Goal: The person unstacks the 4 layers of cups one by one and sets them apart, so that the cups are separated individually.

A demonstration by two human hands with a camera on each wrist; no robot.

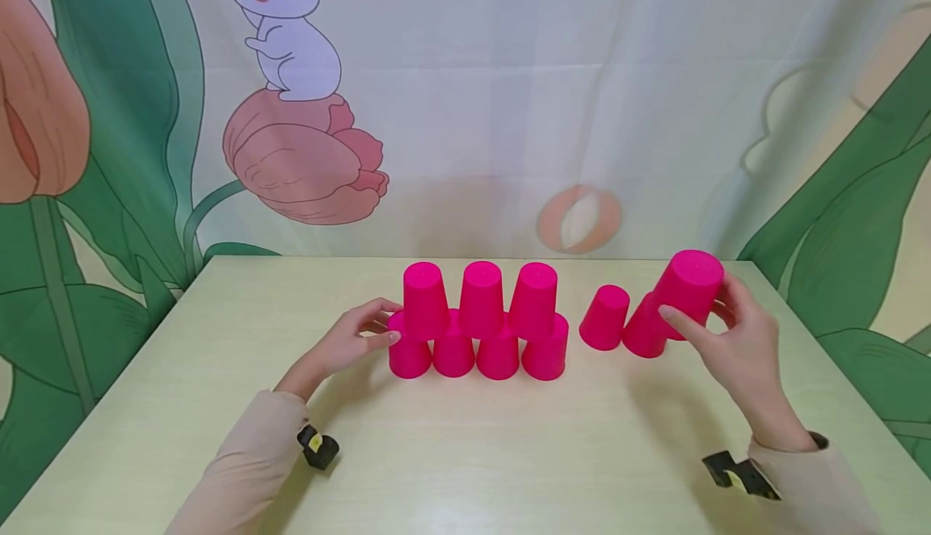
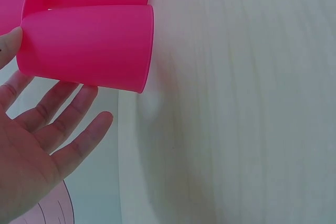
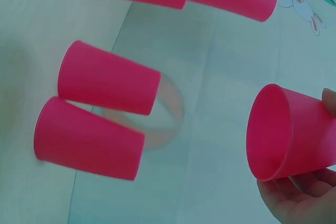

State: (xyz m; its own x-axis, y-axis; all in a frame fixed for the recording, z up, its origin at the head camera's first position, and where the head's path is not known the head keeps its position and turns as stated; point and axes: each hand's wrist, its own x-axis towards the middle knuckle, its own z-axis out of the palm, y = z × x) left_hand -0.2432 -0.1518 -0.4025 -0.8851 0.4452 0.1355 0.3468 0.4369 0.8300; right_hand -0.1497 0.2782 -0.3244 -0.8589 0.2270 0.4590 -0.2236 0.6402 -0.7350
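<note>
Head view looks forward-down; closer wrist views each share its pink cups (image 1: 482, 301).

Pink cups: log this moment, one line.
left hand: touches bottom-left cup; right hand: holds raised cup; stack: three cups over four; loose cups: two, mouth down

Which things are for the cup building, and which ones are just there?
For the building:
seven stacked cups, four below and three above
two cups standing to their right
one cup held in the right hand
left hand, touching the leftmost bottom cup
table underneath

Just there:
cloth behind, with its bunny and pink flower
black gadgets at the wrists
</note>
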